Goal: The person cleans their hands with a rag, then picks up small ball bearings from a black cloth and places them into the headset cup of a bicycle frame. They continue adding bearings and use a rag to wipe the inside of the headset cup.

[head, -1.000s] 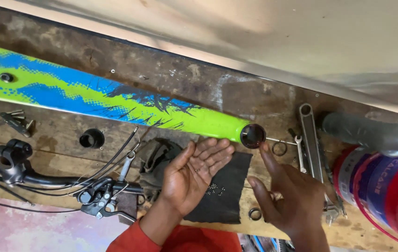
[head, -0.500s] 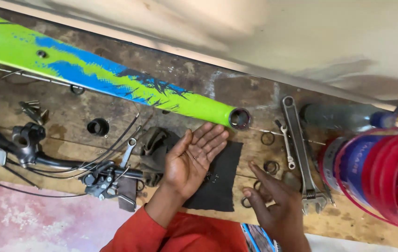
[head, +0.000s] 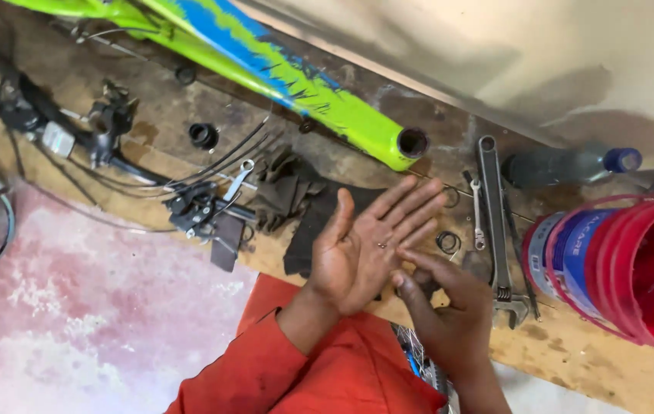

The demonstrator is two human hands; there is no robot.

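One head-worn camera looks steeply down, close over the workbench [head: 97, 84] (its far wall [head: 572, 54] toward twelve o'clock).

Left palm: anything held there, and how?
A small metal part lies loose on the open left hand, resting on the palm and not gripped; the right hand fingertips touch that palm's edge.

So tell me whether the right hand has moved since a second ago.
Yes. The right hand has drawn in toward the open left palm, away from the long wrench it was beside.
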